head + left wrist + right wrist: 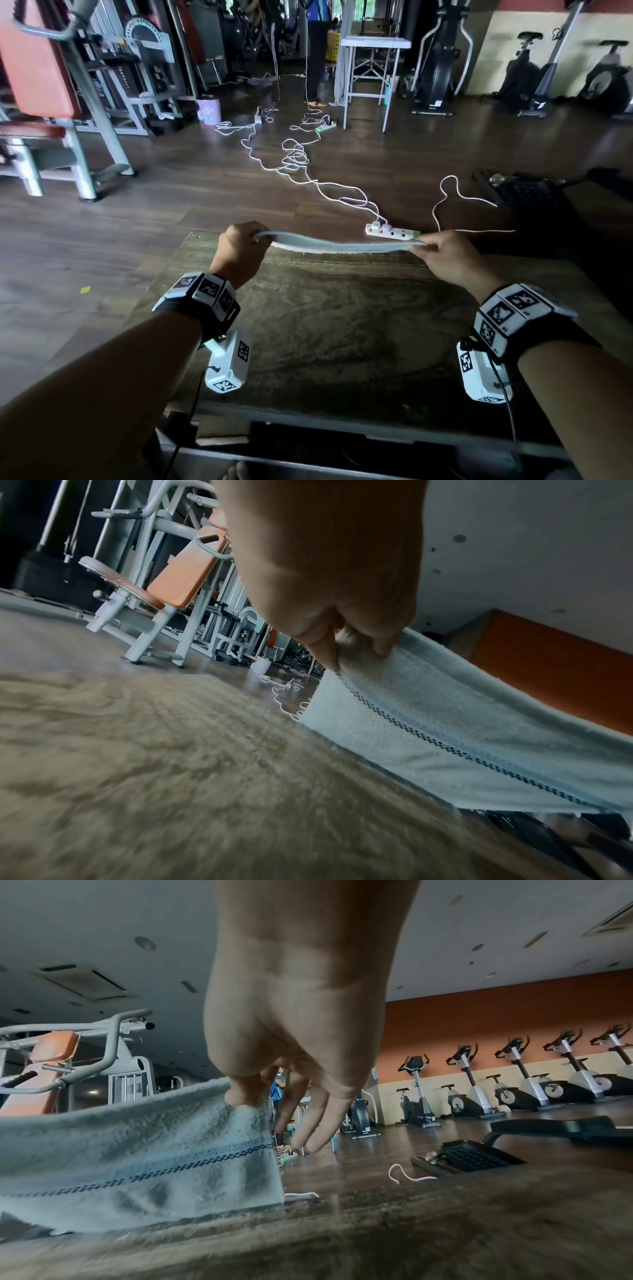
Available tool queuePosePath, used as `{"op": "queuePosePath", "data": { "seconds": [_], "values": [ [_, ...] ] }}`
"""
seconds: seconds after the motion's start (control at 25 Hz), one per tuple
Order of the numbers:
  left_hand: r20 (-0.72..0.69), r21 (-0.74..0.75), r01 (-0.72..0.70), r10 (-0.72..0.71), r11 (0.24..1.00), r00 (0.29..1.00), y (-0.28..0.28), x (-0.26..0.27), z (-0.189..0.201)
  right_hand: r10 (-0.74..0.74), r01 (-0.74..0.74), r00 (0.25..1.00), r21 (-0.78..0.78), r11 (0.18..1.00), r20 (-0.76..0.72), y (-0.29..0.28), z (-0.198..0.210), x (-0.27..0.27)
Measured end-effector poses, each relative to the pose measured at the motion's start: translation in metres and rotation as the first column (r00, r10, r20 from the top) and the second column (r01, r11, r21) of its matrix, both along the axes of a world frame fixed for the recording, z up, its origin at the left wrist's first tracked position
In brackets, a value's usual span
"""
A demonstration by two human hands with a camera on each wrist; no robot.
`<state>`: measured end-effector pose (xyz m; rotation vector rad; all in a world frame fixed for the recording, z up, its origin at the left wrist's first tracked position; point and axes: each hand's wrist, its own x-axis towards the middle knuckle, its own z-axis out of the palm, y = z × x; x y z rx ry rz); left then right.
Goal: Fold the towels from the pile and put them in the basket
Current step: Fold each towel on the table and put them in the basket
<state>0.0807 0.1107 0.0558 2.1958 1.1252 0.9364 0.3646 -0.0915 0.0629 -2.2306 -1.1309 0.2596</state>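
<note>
A pale grey-blue towel (337, 244) with a dark dashed stripe hangs stretched between both hands over the far edge of the brown table (342, 325). My left hand (239, 246) pinches its left top corner; the left wrist view shows the towel (462, 723) held between thumb and fingers. My right hand (445, 255) pinches the right top corner, and in the right wrist view the towel (137, 1156) is pinched by thumb and forefinger while the other fingers (318, 1123) point down. The towel's lower edge reaches the tabletop. No pile and no basket are in view.
A white power strip (392, 232) and tangled white cables (298, 161) lie on the wooden floor beyond the table. A gym machine (51, 102) stands far left, exercise bikes (531, 1085) along the right wall, a black pedal part (524, 195) to the right.
</note>
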Motion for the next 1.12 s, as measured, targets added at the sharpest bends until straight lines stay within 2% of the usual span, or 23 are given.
{"op": "queuePosePath", "data": {
  "seconds": [0.12,0.2,0.32,0.44,0.64,0.76,0.92,1.04,1.12],
  "values": [
    [-0.136,-0.04,0.084,-0.089,0.996,0.987,-0.018,-0.023,-0.023,0.113,-0.113,0.993,0.011,0.994,-0.016,-0.033,-0.018,-0.02],
    [-0.236,-0.106,0.147,-0.168,0.984,0.957,-0.029,-0.042,-0.032,0.199,-0.199,0.98,-0.107,0.974,-0.005,-0.06,-0.028,-0.04],
    [-0.35,-0.157,0.203,-0.247,0.966,0.904,-0.045,-0.066,-0.033,0.194,-0.193,0.981,-0.209,0.959,-0.017,-0.093,-0.039,-0.063],
    [-0.356,-0.186,0.195,-0.251,0.963,0.9,-0.066,-0.086,-0.021,0.176,-0.18,0.984,-0.215,0.96,-0.039,-0.12,-0.033,-0.079],
    [-0.28,-0.191,0.204,-0.252,0.96,0.926,-0.096,-0.109,-0.005,0.192,-0.205,0.974,-0.099,0.974,-0.123,-0.146,-0.016,-0.105],
    [-0.256,-0.215,0.223,-0.275,0.951,0.927,-0.107,-0.122,0.0,0.18,-0.201,0.965,-0.094,0.975,-0.191,-0.16,-0.008,-0.116],
    [-0.362,-0.264,0.266,-0.351,0.927,0.864,-0.126,-0.131,0.008,0.091,-0.177,0.913,-0.186,0.966,-0.397,-0.18,-0.002,-0.134],
    [-0.422,-0.334,0.245,-0.377,0.91,0.824,-0.131,-0.133,0.005,0.078,-0.17,0.928,-0.228,0.959,-0.365,-0.188,0.002,-0.144],
    [-0.419,-0.339,0.229,-0.364,0.913,0.831,-0.128,-0.133,-0.002,0.052,-0.156,0.909,-0.223,0.962,-0.413,-0.188,0.001,-0.144]
  ]
}}
